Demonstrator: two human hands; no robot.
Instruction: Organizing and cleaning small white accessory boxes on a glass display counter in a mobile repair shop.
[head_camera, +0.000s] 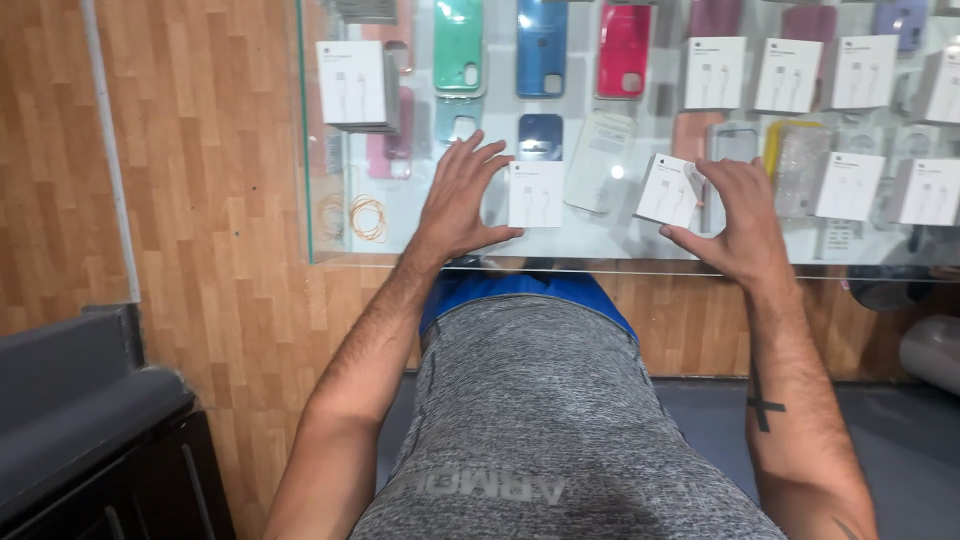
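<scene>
At frame centre on the glass counter (330, 250), the left hand (462, 200), fingers spread, touches one white cable box (535, 194); the right hand (735, 225) pinches another, tilted box (668, 190) just right of it.

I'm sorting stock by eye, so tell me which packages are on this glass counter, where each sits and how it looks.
Small box: flat on the glass, at the left hand fingertips; square, white.
Tilted box: gripped by the right hand; white.
Box stack: far left of the counter; white.
Row of boxes: upper right; white, square.
Two boxes: right side; white.
</scene>
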